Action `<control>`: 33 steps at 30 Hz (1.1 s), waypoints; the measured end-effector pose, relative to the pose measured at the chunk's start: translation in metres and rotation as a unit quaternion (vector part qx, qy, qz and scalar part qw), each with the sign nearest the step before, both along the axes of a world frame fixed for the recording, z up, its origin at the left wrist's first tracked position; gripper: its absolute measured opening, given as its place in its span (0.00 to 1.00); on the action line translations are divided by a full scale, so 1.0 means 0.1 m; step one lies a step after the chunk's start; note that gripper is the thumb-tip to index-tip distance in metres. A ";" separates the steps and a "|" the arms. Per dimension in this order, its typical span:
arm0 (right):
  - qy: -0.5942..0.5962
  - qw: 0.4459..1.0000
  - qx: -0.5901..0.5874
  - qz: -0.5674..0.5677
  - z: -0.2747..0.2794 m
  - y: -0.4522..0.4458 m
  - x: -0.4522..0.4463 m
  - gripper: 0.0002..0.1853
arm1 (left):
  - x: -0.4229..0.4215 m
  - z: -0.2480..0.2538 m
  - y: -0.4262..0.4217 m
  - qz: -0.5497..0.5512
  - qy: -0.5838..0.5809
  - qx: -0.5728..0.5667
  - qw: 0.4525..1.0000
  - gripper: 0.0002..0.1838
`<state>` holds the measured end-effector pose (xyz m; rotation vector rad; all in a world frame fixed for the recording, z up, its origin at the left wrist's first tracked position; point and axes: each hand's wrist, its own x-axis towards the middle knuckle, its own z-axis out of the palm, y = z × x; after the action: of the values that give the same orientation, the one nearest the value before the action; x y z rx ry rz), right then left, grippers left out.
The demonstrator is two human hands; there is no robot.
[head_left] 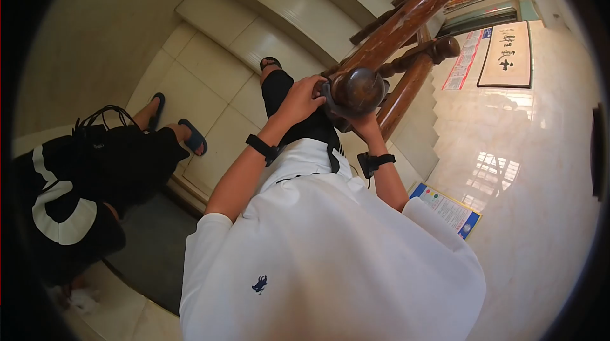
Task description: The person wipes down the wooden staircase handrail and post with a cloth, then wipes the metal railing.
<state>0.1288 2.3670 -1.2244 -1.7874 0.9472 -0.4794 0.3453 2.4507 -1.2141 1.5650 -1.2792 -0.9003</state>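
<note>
A brown wooden newel post with a round ball top (pixel 359 92) stands before me at the end of the stair railing. My left hand (pixel 306 96) is closed at the near-left side of the post, its fingers curled over a dark grey, cloth-like piece (pixel 328 94) pressed against the wood. Just under the ball, on the right side, my right hand (pixel 364 126) touches the post. Its fingers are mostly hidden behind the ball and the post. Black bands with small devices are strapped around both wrists.
A wooden handrail (pixel 413 13) rises to the upper right beside tiled steps (pixel 279 7). At the left, another person (pixel 95 169) in black clothes and dark slippers is close by. Framed calligraphy (pixel 506 55) and a printed board (pixel 447 209) are at the right.
</note>
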 end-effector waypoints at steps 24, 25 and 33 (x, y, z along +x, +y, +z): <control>0.010 0.999 0.000 -0.032 0.01 -0.20 -0.28 0.36 | -0.02 -0.05 -0.01 0.037 0.122 0.004 0.992 0.11; 0.007 0.999 0.036 -0.012 0.01 -0.23 -0.29 0.37 | -0.02 -0.03 -0.03 0.043 0.124 0.002 0.991 0.11; 0.062 0.997 -0.035 0.027 -0.05 -0.04 -0.06 0.35 | -0.02 -0.23 -0.30 0.106 0.163 0.042 0.980 0.08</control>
<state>0.1231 2.3633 -1.2290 -1.9196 0.9748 -0.3738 0.3431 2.4203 -1.2367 1.5096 -0.8356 -1.0330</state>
